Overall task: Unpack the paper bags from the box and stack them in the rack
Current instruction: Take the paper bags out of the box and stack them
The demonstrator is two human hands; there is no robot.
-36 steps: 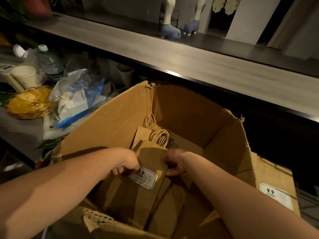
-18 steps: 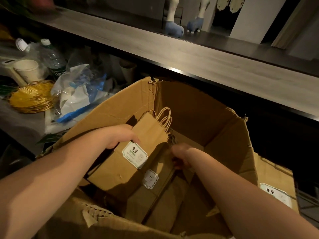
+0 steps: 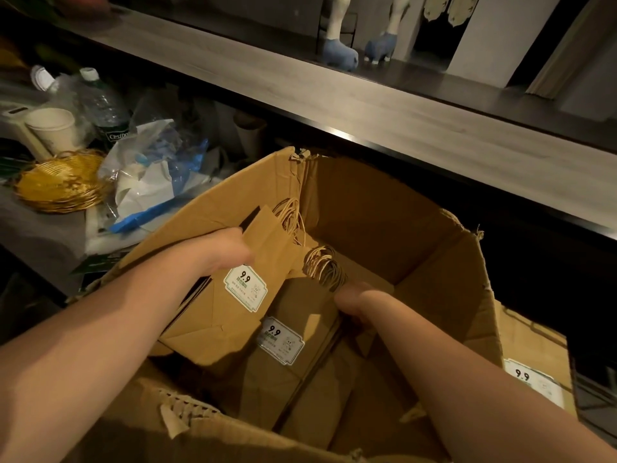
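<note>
Fingers of your left hand (image 3: 217,252) gripped a paper bag (image 3: 233,295) at frame centre, above the cardboard box (image 3: 444,285); your right hand (image 3: 354,300) clutched another bag's (image 3: 300,329) edge.

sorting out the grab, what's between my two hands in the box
In the head view, twisted paper handles and a labelled bag lie between the left hand and right hand.

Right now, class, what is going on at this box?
A person is unpacking paper bags from a cardboard box. The left hand grips a folded bag with a 9.9 label, tilted up against the box's left wall. The right hand reaches down among the bags still lying in the box, beside their twine handles; its fingers are hidden. No rack is clearly in view.
</note>
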